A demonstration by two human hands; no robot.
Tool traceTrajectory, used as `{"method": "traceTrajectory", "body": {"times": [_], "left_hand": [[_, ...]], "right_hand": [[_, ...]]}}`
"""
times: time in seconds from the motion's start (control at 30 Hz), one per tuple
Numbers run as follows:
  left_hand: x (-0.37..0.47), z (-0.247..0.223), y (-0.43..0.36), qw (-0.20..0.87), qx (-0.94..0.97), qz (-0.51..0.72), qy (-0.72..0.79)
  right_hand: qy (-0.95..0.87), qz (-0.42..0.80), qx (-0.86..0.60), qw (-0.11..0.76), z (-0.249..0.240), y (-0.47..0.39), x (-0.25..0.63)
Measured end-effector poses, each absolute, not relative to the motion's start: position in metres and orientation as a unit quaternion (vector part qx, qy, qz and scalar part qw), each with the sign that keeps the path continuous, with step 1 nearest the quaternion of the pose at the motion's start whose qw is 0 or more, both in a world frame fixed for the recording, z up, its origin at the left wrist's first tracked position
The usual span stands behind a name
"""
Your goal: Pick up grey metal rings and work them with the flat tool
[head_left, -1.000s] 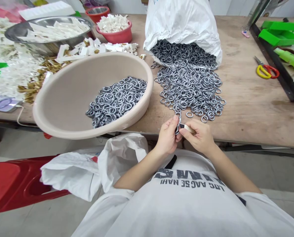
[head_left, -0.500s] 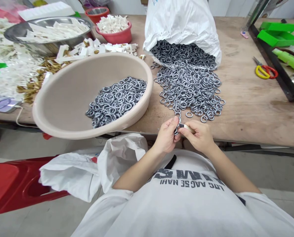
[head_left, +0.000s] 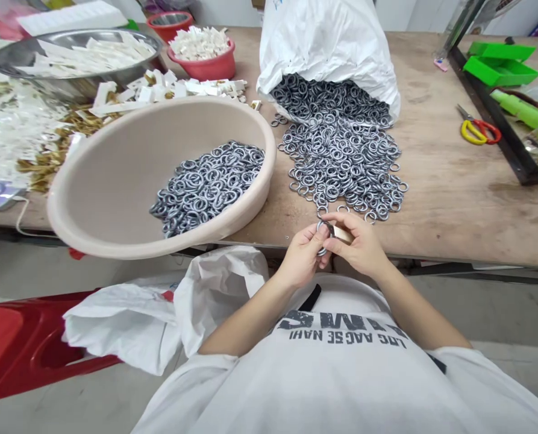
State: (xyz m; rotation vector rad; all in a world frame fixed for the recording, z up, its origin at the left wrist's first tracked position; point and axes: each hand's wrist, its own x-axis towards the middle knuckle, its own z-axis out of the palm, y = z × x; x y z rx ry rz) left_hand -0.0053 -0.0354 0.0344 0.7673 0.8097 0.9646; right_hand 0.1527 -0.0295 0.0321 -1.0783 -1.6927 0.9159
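Clearly, your hands are together at the table's near edge, fingers almost meeting. Your left hand point(head_left: 300, 258) is closed on a few glossy grey round rings point(head_left: 322, 251), thumb uppermost; your right hand point(head_left: 362, 246) pinches a small pale-handled tool with a dark end point(head_left: 342, 234). That dark end lies at the rings, close by your left thumb; whether it is sharp, or touches a ring, is too small to tell.

Pinch the rings firmly, since a smooth, rounded body will probably roll under sideways pressure. Brace your right fingertips against the left hand so that the tool moves in short, light strokes, and angle its dark end away from the thumb. Turn the rings to meet the tool rather than reaching around them.

Work a little farther over the brown wooden table point(head_left: 435, 211): anything slipping from this spot could drop off the edge. Mind the loose heap of grey rings point(head_left: 341, 160) just ahead, spilling from the crumpled white sack point(head_left: 327, 45); the wide beige basin point(head_left: 110, 175), partly filled with similar rings, stands to your left.
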Motion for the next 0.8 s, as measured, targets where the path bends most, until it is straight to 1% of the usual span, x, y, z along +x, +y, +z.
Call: {"method": "traceTrajectory", "body": {"times": [0.2, 0.3, 0.37, 0.5, 0.6, 0.7, 0.8], "left_hand": [[-0.006, 0.035, -0.042, 0.768, 0.340, 0.410, 0.357], [-0.008, 0.035, -0.041, 0.772, 0.350, 0.401, 0.346], [-0.008, 0.035, -0.040, 0.770, 0.347, 0.410, 0.344], [-0.005, 0.042, -0.037, 0.751, 0.359, 0.442, 0.335], [-0.010, 0.059, -0.034, 0.717, 0.395, 0.466, 0.336], [-0.026, 0.087, -0.031, 0.673, 0.434, 0.496, 0.334], [-0.051, 0.122, -0.028, 0.633, 0.455, 0.534, 0.328]], "right_hand": [[-0.650, 0.448, -0.429, 0.438, 0.029, -0.030, 0.149], [-0.654, 0.458, -0.423, 0.429, 0.026, -0.030, 0.151], [-0.661, 0.438, -0.426, 0.435, 0.026, -0.031, 0.151], [-0.686, 0.345, -0.438, 0.467, 0.034, -0.033, 0.148], [-0.697, 0.299, -0.425, 0.494, 0.049, -0.032, 0.140], [-0.715, 0.276, -0.394, 0.508, 0.072, -0.026, 0.123], [-0.714, 0.298, -0.360, 0.522, 0.100, -0.014, 0.097]]}}
